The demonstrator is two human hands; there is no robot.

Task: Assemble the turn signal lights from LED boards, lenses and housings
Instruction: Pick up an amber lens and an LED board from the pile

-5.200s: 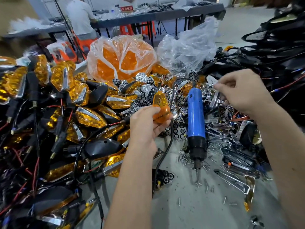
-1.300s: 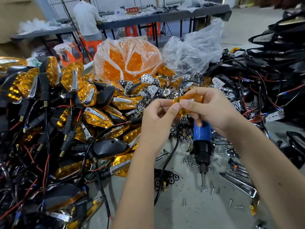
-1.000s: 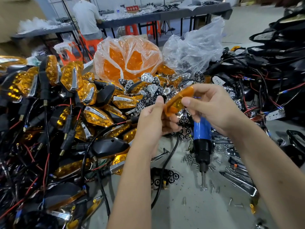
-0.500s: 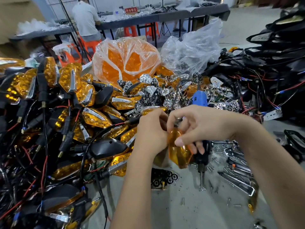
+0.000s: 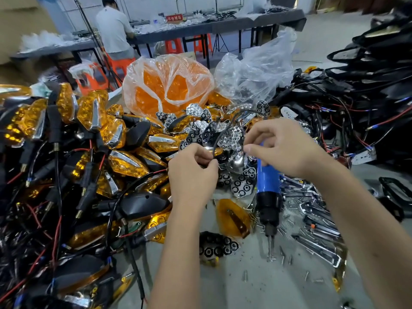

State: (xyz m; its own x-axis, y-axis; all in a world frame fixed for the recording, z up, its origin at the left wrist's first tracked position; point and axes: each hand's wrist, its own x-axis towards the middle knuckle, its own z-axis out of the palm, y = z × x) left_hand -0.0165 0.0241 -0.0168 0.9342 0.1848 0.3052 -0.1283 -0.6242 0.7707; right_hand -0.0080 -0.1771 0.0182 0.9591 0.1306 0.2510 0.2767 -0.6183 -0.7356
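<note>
Looking down from the head cam: both forearms reach in from the near edge, hands meeting over the middle of the bench. Left hand [image 5: 193,172] is knuckles-up, fingers curled in, pinching something small at its fingertips; a thin black wire [image 5: 219,136] arcs up from that pinch, and I can't tell exactly what else is in the grip. Right hand [image 5: 283,148] sits just right of it, thumb and index finger pinched together at the left tip, other fingers curled; looks like it holds a small chrome reflector piece [image 5: 236,160] but motion blur hides the contact. An amber lens [image 5: 233,217] lies loose on the grey bench [image 5: 256,286] just near of the hands, touching neither. The blue electric screwdriver [image 5: 268,190] lies on the bench under the right wrist, bit pointing near, loose screws [image 5: 283,257] scattered around it. Containers: a clear plastic bag [image 5: 169,83] far-centre, open at the top, full of amber lenses; a second clear bag [image 5: 256,70] to its right, crumpled, contents unclear. Between the bags and the hands is a heap of LED reflector boards [image 5: 200,130]. Left side: a pile of assembled amber turn signals [image 5: 89,139] with black housings and red/black leads. Right side: black wired housings [image 5: 356,108]. Near right: chrome trim strips [image 5: 316,239]. Far back, a person sits at a long table [image 5: 200,30].
</note>
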